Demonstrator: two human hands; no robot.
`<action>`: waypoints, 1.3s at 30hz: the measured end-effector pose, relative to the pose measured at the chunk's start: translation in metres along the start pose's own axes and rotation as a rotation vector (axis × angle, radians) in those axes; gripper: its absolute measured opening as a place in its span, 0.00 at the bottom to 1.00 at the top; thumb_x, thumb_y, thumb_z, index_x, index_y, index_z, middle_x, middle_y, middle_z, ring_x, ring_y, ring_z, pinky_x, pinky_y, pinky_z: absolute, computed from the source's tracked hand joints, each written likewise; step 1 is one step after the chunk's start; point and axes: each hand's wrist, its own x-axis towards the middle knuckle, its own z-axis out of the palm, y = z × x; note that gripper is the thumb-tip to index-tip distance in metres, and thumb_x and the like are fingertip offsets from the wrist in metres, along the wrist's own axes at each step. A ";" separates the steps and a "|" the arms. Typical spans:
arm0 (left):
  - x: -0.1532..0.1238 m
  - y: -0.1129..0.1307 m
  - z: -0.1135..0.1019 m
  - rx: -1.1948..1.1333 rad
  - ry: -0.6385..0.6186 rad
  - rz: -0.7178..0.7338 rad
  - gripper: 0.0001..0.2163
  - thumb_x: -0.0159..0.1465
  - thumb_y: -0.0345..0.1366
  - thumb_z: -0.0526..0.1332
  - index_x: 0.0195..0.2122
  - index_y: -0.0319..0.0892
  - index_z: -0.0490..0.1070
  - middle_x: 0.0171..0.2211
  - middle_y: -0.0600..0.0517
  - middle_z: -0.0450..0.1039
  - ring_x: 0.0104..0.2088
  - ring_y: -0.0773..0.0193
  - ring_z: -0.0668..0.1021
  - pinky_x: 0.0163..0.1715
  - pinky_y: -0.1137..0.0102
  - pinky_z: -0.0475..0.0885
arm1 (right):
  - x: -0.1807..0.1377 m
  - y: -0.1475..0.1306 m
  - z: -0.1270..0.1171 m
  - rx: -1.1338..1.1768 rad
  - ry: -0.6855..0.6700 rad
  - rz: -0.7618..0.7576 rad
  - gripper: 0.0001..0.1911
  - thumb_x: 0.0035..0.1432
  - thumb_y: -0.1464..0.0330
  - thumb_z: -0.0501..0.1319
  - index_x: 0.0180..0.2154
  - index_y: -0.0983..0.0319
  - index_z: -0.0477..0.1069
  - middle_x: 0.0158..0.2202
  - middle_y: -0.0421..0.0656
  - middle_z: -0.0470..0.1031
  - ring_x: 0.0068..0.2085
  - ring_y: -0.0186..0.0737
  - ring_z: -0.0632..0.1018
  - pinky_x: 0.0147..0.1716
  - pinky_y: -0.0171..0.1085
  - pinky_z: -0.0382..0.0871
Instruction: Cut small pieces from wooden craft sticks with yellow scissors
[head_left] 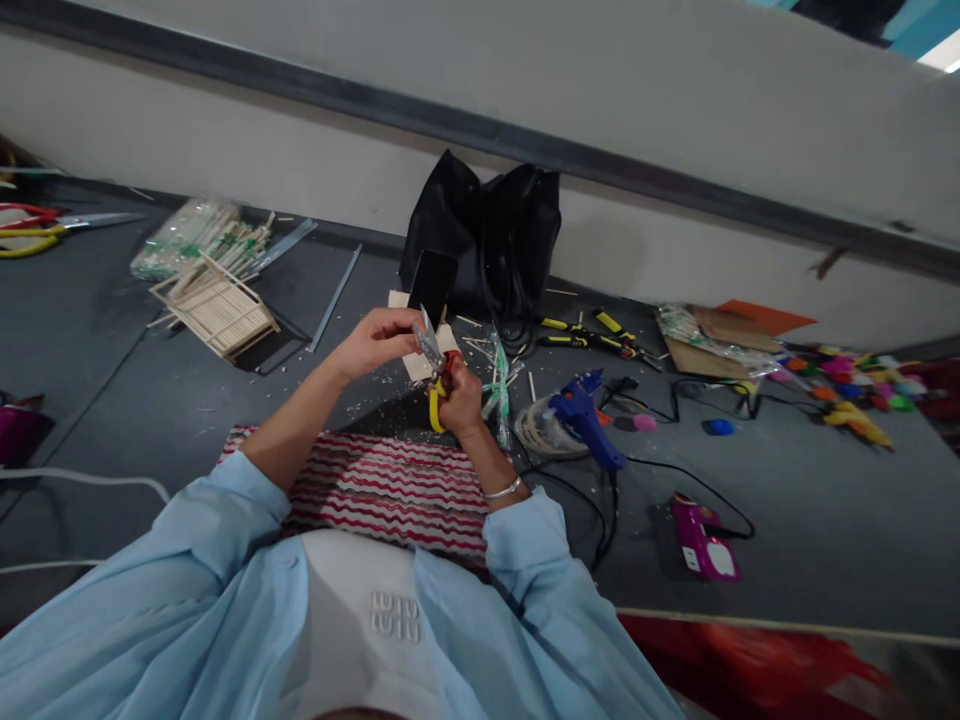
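Observation:
My right hand [459,398] is closed around the yellow and red handles of a pair of scissors [436,372], blades pointing up and left. My left hand [379,338] is pinched at the blade tips, its fingers closed on something too small to make out. Both hands hover above the grey floor, just beyond a red and white striped cloth [390,488]. A bundle of thin sticks in plastic wrap [499,385] lies right beside my right hand.
A black bag [487,235] leans on the wall ahead. A stick-built frame [214,310] and stick packets lie at left. At right lie a blue glue gun [585,415], pliers [592,338], cables, a purple device [701,540], cardboard and coloured pompoms [847,385].

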 end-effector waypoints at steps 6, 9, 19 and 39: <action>-0.001 0.007 0.001 0.062 0.038 -0.014 0.13 0.58 0.43 0.65 0.24 0.38 0.71 0.22 0.55 0.65 0.24 0.72 0.66 0.23 0.75 0.60 | -0.004 0.003 0.000 0.030 0.042 -0.014 0.09 0.47 0.69 0.57 0.35 0.59 0.66 0.27 0.39 0.72 0.26 0.37 0.74 0.30 0.36 0.72; 0.000 0.010 0.002 0.079 0.059 -0.014 0.12 0.57 0.43 0.66 0.25 0.39 0.71 0.22 0.55 0.63 0.23 0.72 0.65 0.22 0.75 0.58 | -0.007 0.005 0.002 0.033 0.151 0.049 0.10 0.49 0.68 0.57 0.37 0.59 0.66 0.30 0.41 0.74 0.29 0.38 0.75 0.32 0.38 0.73; 0.002 0.009 0.006 0.191 0.130 0.140 0.08 0.58 0.38 0.67 0.28 0.40 0.73 0.24 0.54 0.66 0.27 0.71 0.68 0.29 0.73 0.63 | -0.006 0.001 0.012 0.057 0.160 0.125 0.14 0.53 0.66 0.56 0.43 0.61 0.68 0.34 0.46 0.77 0.35 0.42 0.78 0.37 0.40 0.74; 0.004 0.008 0.016 0.503 0.251 0.266 0.06 0.61 0.36 0.62 0.29 0.40 0.75 0.26 0.51 0.74 0.29 0.68 0.75 0.31 0.72 0.68 | -0.001 -0.009 -0.004 -0.131 0.123 0.216 0.16 0.48 0.66 0.59 0.41 0.61 0.67 0.29 0.44 0.74 0.32 0.45 0.77 0.34 0.39 0.71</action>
